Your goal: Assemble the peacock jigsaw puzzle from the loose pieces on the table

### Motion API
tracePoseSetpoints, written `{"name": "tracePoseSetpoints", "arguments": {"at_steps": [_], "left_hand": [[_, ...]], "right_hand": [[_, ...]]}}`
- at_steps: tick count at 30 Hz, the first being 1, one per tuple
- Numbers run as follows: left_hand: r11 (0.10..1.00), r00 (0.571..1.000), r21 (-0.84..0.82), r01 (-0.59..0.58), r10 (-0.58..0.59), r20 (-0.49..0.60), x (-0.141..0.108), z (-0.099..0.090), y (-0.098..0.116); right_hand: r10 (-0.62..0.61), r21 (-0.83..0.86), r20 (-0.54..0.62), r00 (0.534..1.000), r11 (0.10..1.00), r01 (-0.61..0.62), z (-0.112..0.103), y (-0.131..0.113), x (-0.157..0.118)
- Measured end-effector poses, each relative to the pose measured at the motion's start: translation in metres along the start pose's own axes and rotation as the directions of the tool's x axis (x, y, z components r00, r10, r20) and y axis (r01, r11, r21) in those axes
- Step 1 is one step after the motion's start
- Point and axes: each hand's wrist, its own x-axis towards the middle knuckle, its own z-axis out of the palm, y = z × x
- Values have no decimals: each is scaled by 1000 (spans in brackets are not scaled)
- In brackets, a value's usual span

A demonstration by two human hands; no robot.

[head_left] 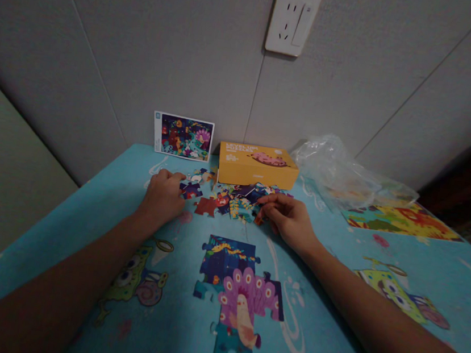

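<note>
My right hand (290, 220) is closed in a pinch at the right side of the loose puzzle pieces (242, 207). A small orange-and-dark puzzle piece (259, 218) shows at its fingertips. At the left end of the pile is my left hand (163, 195), fingers bent and index finger and thumb apart, beside a dark blue puzzle piece (191, 190). Its other fingers are partly hidden. Nearer to me lies a joined puzzle section (242, 297) with a pink many-eyed creature, a dark blue top and teal parts below. A red piece (206, 206) lies at the pile's front.
A yellow puzzle box (257, 168) stands behind the pile. Left of it, a picture card (185, 138) leans on the wall. A clear plastic bag (339, 172) partly covers a colourful sheet (406, 220) at right. The blue patterned tablecloth (319, 335) covers the table; a socket (293, 21) is above.
</note>
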Motion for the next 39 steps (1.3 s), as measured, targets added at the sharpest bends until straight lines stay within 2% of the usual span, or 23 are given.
{"name": "tracePoseSetpoints", "arguments": {"at_steps": [13,16,20,22,25,27,29,32,34,39], "left_hand": [[999,997,-25,25,-26,-76,2,4,-1],[997,999,-72,26,-27,-16,3,6,2],[998,994,-49,-44,49,102,3,9,5],[998,992,-34,-56,59,113,3,9,4],[998,998,-52,-36,39,57,1,7,4],[994,997,-78,-71,71,-6,-1,4,6],[978,982,-94,-188,184,-48,-3,1,8],[933,939,-102,-344,343,-28,-8,-1,12],[928,933,-98,-359,360,-4,-10,-1,13],[948,948,-27,-318,318,-3,-12,-5,14]], "right_hand": [[2,19,-3,1000,1000,-2,1,-3,-1],[11,12,-6,1000,1000,-11,2,-5,-2],[15,3,-9,1000,1000,-15,3,-8,-3],[11,-2,-13,1000,1000,-11,3,-8,-3],[9,-9,-20,1000,1000,-9,3,-8,-2],[7,-17,-25,1000,1000,-7,3,-8,-2],[4,-21,-25,1000,1000,-4,4,-8,-2],[4,-14,-20,1000,1000,-4,4,-9,-2],[6,-9,-15,1000,1000,-6,4,-8,-2],[10,-6,-8,1000,1000,-10,3,-6,-1]]}}
